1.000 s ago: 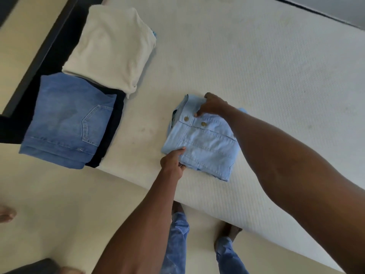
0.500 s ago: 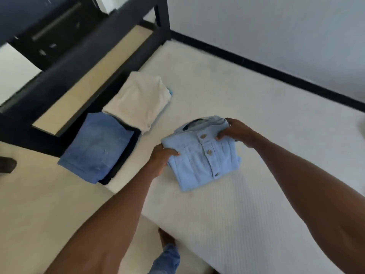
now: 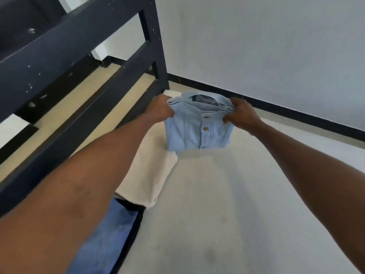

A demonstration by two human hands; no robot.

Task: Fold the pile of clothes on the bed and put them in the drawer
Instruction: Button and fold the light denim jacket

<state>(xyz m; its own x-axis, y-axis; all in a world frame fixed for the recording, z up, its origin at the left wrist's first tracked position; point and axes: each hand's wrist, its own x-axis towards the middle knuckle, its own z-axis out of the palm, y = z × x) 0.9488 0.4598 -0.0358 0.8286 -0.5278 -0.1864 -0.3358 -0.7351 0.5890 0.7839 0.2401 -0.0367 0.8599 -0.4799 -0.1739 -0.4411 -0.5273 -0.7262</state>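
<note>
The folded shirt (image 3: 197, 127) is held clear of the mattress (image 3: 237, 204), collar end uppermost and long axis near vertical. The left hand (image 3: 161, 109) grips its upper edge at 9 o'clock; the right hand (image 3: 242, 114) pinches the opposite upper edge at 3 o'clock. Both hands sit level and equally near; fingers are curled into the cloth. The shirt hangs beyond the cream garment (image 3: 150, 175) and jeans (image 3: 106, 234), which lie folded along the mattress's left edge at 7 o'clock. The dark bed frame (image 3: 79, 62) stands close at 10 o'clock. Open mattress lies from 3 to 6 o'clock. No drawer is visible. The carry probably requires turning away from the frame.
</note>
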